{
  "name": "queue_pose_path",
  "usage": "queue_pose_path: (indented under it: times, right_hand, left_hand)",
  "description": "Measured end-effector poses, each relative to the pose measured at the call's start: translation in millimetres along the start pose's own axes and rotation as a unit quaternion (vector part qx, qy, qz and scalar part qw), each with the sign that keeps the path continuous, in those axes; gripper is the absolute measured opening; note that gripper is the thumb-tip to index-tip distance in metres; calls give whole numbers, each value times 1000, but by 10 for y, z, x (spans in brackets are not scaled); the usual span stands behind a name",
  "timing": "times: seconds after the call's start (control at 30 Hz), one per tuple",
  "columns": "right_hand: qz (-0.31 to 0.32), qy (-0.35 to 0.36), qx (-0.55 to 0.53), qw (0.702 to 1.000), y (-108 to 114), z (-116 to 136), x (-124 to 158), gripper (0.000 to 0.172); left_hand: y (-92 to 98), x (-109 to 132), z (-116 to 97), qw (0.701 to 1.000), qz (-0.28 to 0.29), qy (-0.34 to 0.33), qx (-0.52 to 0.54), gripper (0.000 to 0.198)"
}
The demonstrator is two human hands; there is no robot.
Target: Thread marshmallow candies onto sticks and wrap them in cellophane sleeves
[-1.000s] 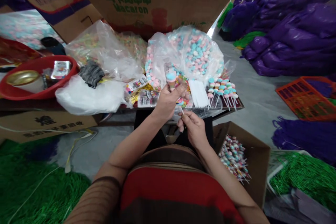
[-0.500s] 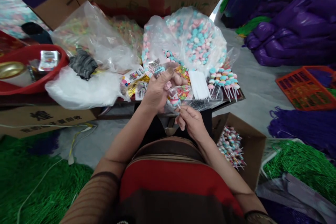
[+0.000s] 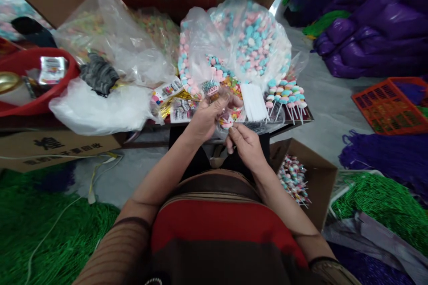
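Over the table's front edge, my left hand [image 3: 207, 118] is closed around the upper part of a candy lollipop [image 3: 226, 122] in a clear wrapper. Pink candy shows between the hands, but the fingers cover much of it. My right hand [image 3: 245, 142] is closed, thumb and forefinger pinching the lollipop's lower end, where the stick is. Just beyond my fingers lie colourful ring candies [image 3: 234, 84] and a stack of white sticks [image 3: 253, 102]. Finished-looking candy skewers [image 3: 286, 95] on white sticks lie to the right of that stack.
Clear bags of pink, blue and white candies [image 3: 254, 42] stand behind. On the left are a white plastic bag [image 3: 100, 109], a grey glove [image 3: 98, 73] and a red basin [image 3: 65, 91]. A cardboard box [image 3: 317, 178] holding wrapped lollipops stands on the floor at right.
My left hand has shifted slightly right and up, and now covers more of the lollipop. My right hand keeps pinching its lower end. The camera view has tilted a little downward.
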State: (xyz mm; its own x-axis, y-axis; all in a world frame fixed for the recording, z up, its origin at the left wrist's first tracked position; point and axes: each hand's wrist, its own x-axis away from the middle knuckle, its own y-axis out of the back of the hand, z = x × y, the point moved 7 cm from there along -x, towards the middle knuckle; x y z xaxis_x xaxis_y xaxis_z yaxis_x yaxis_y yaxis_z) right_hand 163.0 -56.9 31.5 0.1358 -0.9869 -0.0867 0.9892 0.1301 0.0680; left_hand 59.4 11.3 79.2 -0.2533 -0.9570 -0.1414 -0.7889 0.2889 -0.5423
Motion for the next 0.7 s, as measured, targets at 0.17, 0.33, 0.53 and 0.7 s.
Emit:
queue_pose_path:
  times: [0.17,0.33,0.53,0.7]
  right_hand:
    - [25,-16,5,1000,17,-37,12,43]
    - [68,-25,25,997,-97,8,-16,48]
    - [76,-57,-66,993,-154,-14,-78,43]
    - [45,-60,-196,978,-204,-116,-196,34]
  left_hand:
    - [175,-101,-228,997,-53,-20,-51,40]
    - [170,-106,-172,984,-64,-64,-154,42]
    - [136,-25,-146,957,-60,-146,-244,43]
    - [101,76,-118,950,-54,-177,-250,43]
